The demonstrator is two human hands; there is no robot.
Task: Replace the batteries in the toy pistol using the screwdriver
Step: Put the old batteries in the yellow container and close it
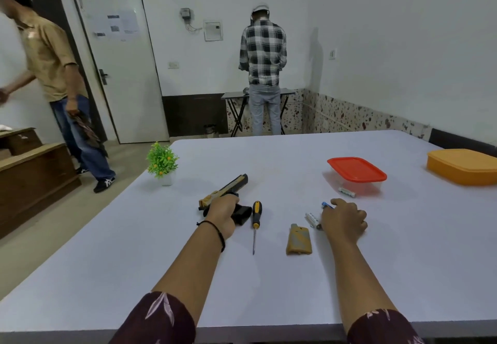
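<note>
1. A small potted plant (162,162) stands on the table (269,290), well to the left of the left hand's fingers and beyond them.
2. The left hand (223,210) grips the toy pistol (228,189). Its fingers are curled round the black grip, low over the tabletop. The gold-and-black barrel runs out past the knuckles, pointing away and to the right.
3. The screwdriver (256,220) lies just to the right of those curled fingers, and neither hand touches it. Its black-and-yellow handle is at the far end and the shaft points back toward the person.
4. A tan battery cover (299,239) lies flat between the two hands. It is closer to the right one and on the near side of its fingers.
5. White batteries (312,219) lie just beside the right hand's thumb side.
6. The right hand (344,218) is held knuckles up with its fingers curled. The forefinger and thumb pinch a blue battery (326,205) at their tips.
7. Beyond those fingertips, another white battery (347,192) lies against a clear container with a red lid (356,172).
8. An orange container (462,164) sits well off to the right of the fingers.
</note>
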